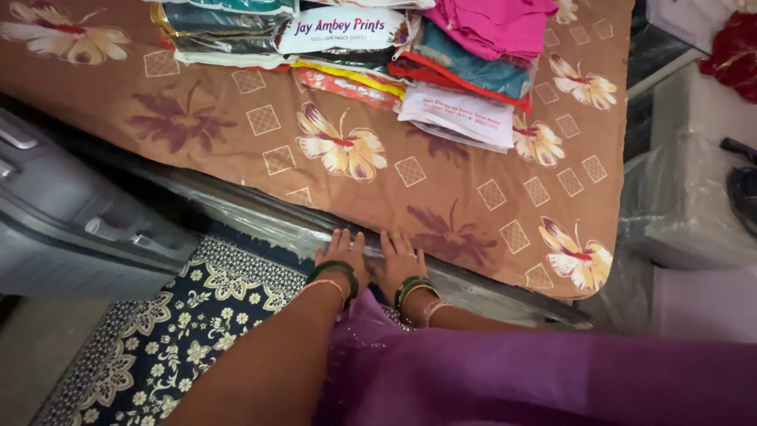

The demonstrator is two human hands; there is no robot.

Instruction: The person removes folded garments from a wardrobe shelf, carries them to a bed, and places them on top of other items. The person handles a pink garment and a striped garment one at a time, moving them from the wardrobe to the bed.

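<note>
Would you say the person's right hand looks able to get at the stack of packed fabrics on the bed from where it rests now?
Probably yes: the right hand rests on the bed's plastic-wrapped edge, and only bare floral bedsheet lies between it and the stack of packed fabrics, though it would need a long stretch.

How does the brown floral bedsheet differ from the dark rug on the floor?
The bedsheet is brown with large cream and maroon flowers and pale squares; the rug is navy with small cream ornamental motifs. The bedsheet lies on the bed and carries stacked folded fabrics; the rug lies on the floor below. The left hand and right hand rest at the bed's edge, between them. Both are patterned textiles.
</note>
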